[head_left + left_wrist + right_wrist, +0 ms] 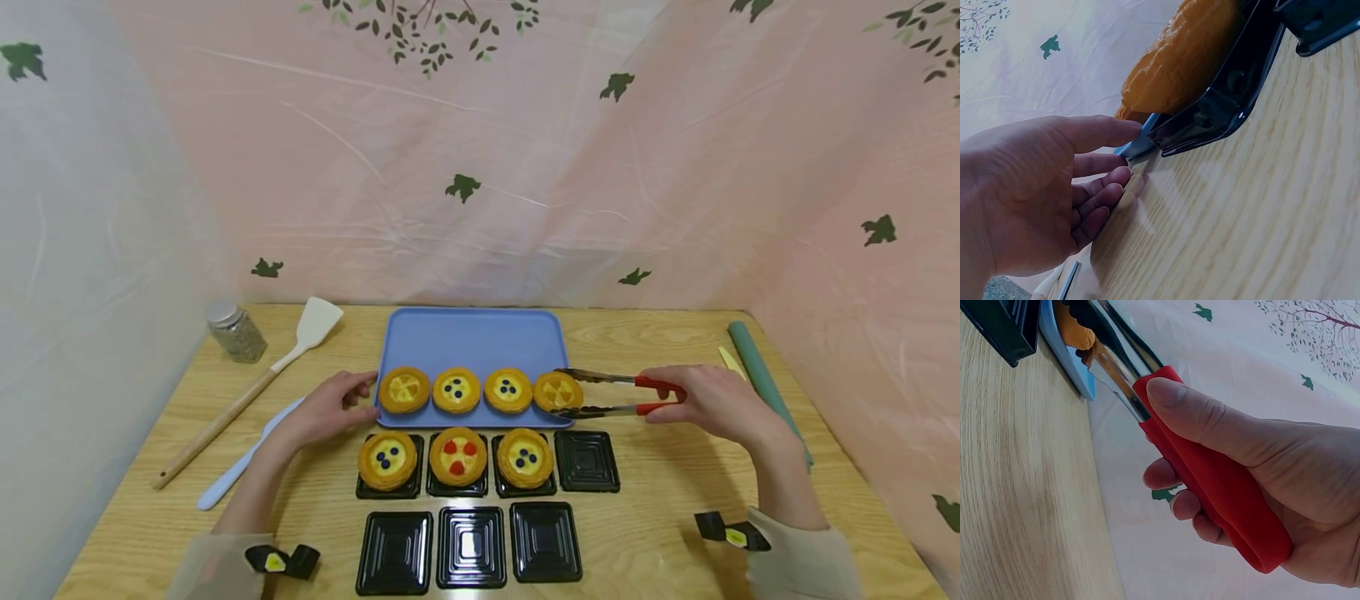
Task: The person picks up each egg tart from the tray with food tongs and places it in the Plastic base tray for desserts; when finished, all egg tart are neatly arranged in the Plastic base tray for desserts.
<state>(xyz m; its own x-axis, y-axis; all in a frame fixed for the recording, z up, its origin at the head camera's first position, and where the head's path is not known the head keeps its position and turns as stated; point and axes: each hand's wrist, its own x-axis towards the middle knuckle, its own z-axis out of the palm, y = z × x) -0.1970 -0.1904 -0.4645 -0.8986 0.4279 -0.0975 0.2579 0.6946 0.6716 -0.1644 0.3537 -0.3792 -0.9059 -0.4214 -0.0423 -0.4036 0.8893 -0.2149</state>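
My right hand [708, 402] grips red-handled metal tongs [1210, 472], thumb on one handle and fingers curled round the other. Their dark scalloped tips stand on either side of the rightmost egg tart [557, 390] on the blue tray [476, 337]. To its left, three more tarts lie in a row, two topped with blueberries and one with yellow pieces. My left hand [326, 408] touches the tray's left edge with thumb and index fingertips, the other fingers loosely bent. In front, three tarts sit on black square trays, a red-topped tart [457, 457] in the middle.
An unfilled black square tray [587, 461] ends the nearer row; three more, including this black tray [471, 547], lie closer to me. A white spatula [318, 323], pale blue utensil [240, 467] and glass jar [238, 335] lie left. A green roll [761, 375] and yellow utensil [730, 362] lie right.
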